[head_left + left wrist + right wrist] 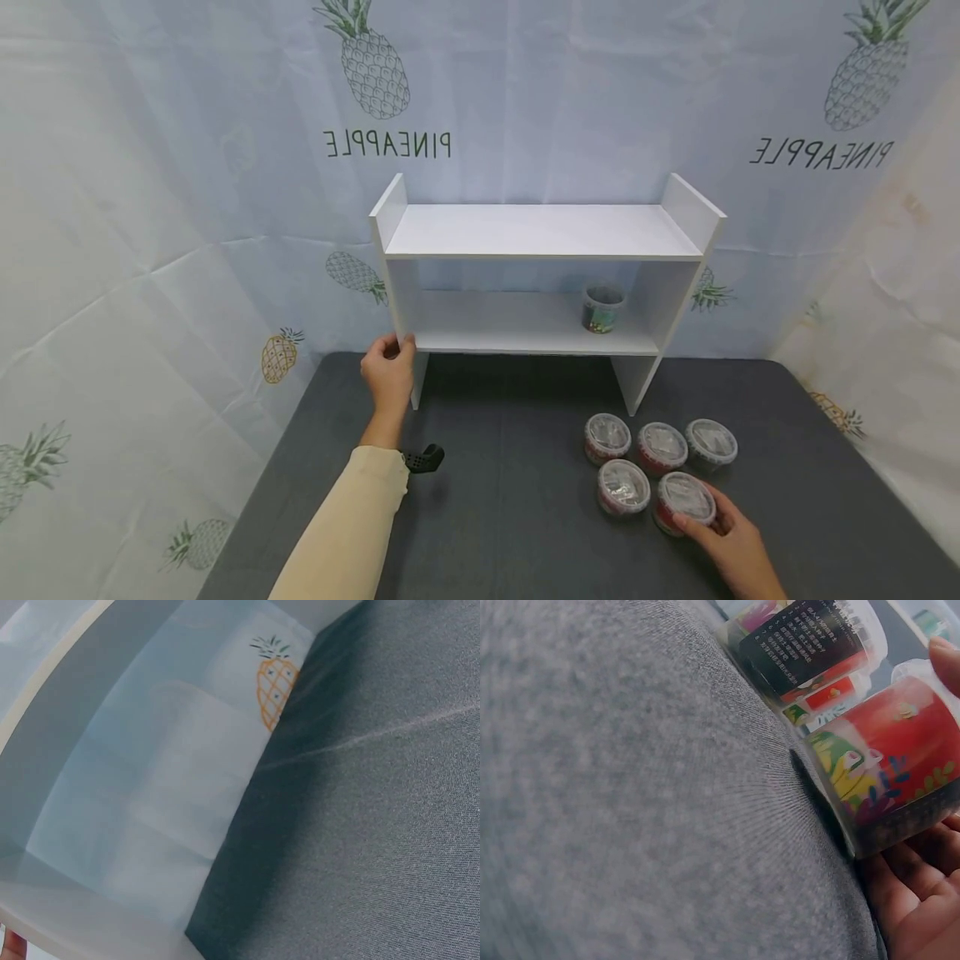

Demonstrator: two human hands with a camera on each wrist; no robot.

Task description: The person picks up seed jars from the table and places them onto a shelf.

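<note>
My left hand (pixel 390 375) grips the front edge of the left side panel of a white two-tier shelf (pixel 540 233). In the left wrist view only a fingertip (pixel 13 946) shows, beside the white panel (pixel 90 915). At the front right, my right hand (pixel 726 542) holds a round plastic tub (pixel 686 500) by its sides, thumb on the near side. This tub has a clear lid and a red printed label, seen from the side in the right wrist view (pixel 892 757). Its base is close to the dark tabletop.
Several similar lidded tubs stand close by, among them one (pixel 624 487) just left of the held tub and one (pixel 711 442) behind it. A greenish tub (pixel 603 310) sits on the lower shelf board, right side. A pineapple-print cloth (pixel 187 167) hangs behind the dark table (pixel 495 500).
</note>
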